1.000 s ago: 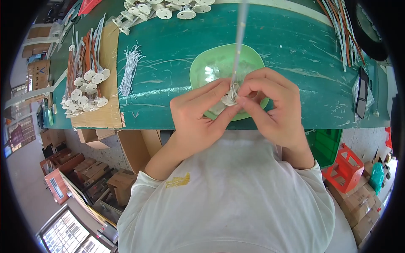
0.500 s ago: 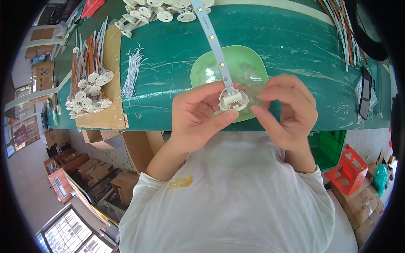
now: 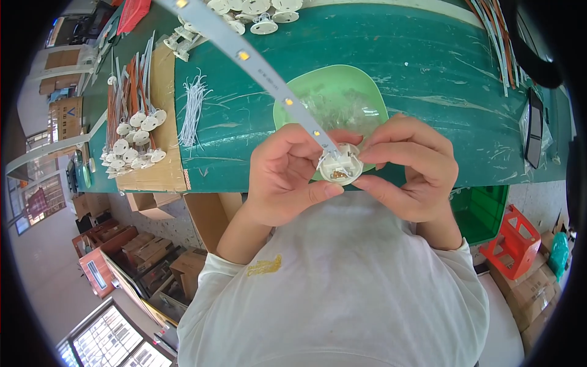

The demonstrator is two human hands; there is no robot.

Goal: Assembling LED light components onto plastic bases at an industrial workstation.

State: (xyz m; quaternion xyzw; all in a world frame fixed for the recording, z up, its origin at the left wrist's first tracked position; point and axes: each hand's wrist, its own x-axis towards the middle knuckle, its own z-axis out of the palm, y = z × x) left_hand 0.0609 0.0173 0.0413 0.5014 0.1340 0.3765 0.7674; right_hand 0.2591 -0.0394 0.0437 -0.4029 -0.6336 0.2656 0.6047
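Together both hands pinch a round white plastic cap.

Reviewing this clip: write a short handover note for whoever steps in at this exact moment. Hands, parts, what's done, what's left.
Left hand: grip on the small round white cap, thumb under it.
Right hand: fingertips pinch the cap's right side.
Parts: the white LED strip ends in the cap and runs up-left over the green table. Green bowl lies just behind the hands. Finished-looking capped pieces lie on cardboard at left, beside loose white wires.
Done: strip end sits in the cap.
Left: whether it is fully seated cannot be seen; check it.
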